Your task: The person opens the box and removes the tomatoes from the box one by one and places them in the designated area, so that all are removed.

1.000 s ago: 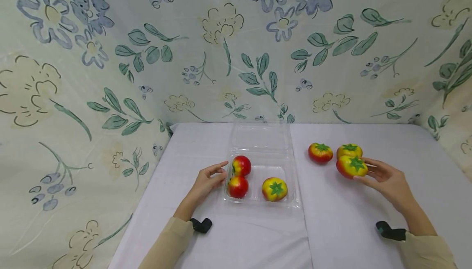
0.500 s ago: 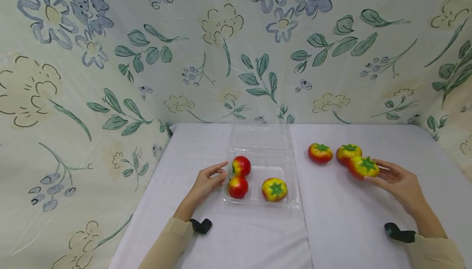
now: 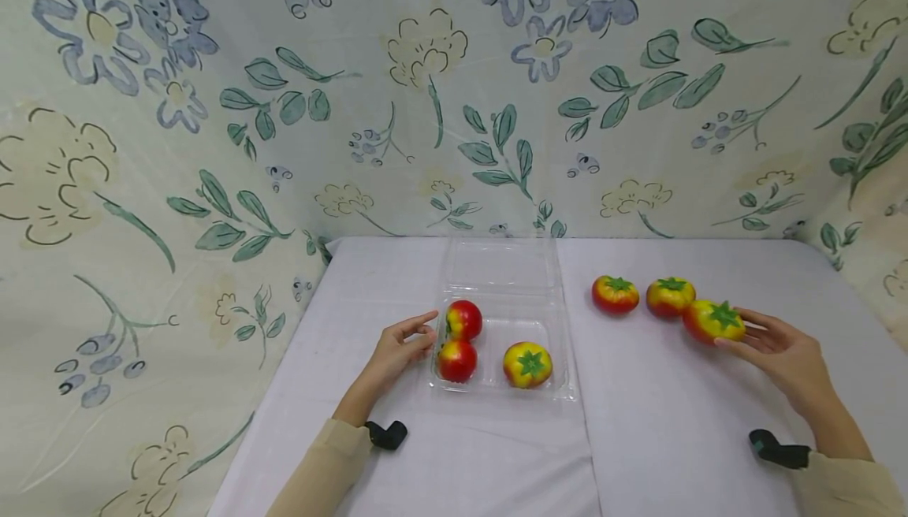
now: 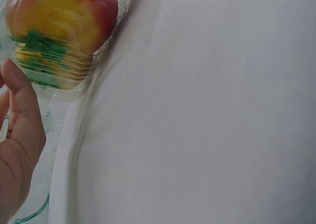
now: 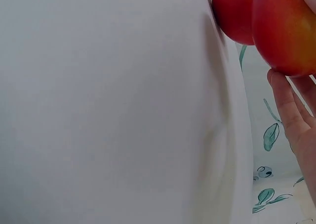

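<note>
My right hand (image 3: pixel 783 355) pinches a red-and-yellow fruit (image 3: pixel 712 321) with a green star-shaped top between thumb and fingers; the right wrist view shows this held fruit (image 5: pixel 284 31) from its red side. Just behind it on the left sits a similar fruit (image 3: pixel 670 297), and another fruit (image 3: pixel 615 295) stands further left. At the left edge of a clear plastic clamshell box (image 3: pixel 489 387), my left hand (image 3: pixel 400 351) lies with relaxed fingers, their tips at the rim. Inside the box are two red fruits (image 3: pixel 457 359) along the left wall and a yellower fruit (image 3: pixel 528 365) at the front right.
The box's clear lid (image 3: pixel 502 263) lies folded open toward the back. A white cloth (image 3: pixel 511 454) covers the table, with a crease running forward from the box. Floral fabric (image 3: pixel 426 107) hangs behind and at the left. Black wrist cameras (image 3: pixel 387 435) are strapped to both wrists.
My right hand has moved to the right with the fruit, uncovering more of the fruit behind it. My left hand and the box have stayed in place.
</note>
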`<state>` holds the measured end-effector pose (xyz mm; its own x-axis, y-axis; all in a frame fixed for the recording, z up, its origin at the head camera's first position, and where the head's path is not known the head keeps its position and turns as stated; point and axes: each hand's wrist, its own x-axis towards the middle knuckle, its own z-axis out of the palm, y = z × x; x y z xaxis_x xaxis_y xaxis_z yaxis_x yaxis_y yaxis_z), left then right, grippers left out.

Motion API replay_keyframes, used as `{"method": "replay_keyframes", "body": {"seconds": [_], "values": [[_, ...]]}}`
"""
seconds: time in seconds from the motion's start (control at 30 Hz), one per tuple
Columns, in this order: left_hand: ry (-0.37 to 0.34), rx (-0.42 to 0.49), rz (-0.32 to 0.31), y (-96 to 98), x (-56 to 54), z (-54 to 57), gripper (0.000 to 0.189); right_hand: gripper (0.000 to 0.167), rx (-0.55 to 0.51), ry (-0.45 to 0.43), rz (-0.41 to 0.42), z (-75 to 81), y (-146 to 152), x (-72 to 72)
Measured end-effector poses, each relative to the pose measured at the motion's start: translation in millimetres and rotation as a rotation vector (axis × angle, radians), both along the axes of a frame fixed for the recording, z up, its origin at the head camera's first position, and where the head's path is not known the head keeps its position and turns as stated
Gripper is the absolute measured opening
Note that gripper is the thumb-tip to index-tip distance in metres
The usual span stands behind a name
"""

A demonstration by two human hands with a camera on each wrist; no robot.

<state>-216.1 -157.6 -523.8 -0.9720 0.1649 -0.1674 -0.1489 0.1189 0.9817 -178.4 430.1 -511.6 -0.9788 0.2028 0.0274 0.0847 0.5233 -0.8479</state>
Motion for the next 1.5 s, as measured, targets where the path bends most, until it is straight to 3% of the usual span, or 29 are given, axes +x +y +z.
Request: {"method": "replay_keyframes", "body": {"seconds": [0.17, 0.5, 0.73, 0.9, 1.4, 1.5], "values": [[0.003, 0.028, -0.003, -0.4, 0.2, 0.9, 0.042, 0.077, 0.042, -0.017, -0.021, -1.5, 5, -1.2], [-0.023, 0.02, -0.016, -1.8, -0.7, 3.7, 0.046, 0.078, 0.026, -0.038, -0.05, 2.9, 14, -5.0], [-0.019, 0.0, -0.041, 2.0, 9.4, 28.8, 0.044, 0.077, -0.011, -0.024, -0.064, 1.8, 21, -8.7], [-0.006, 0.01, -0.036, 3.9, 14.6, 36.7, 0.044, 0.08, 0.009, -0.043, -0.092, 0.2, 23, -12.1], [-0.024, 0.001, -0.039, 2.6, 11.9, 34.8, 0.044, 0.083, -0.041, -0.078, -0.203, -5.3, 25, -24.2], [-0.019, 0.007, -0.028, 1.2, 6.8, 20.8, 0.045, 0.084, -0.079, -0.071, -0.22, -6.4, 25, -26.7]]}}
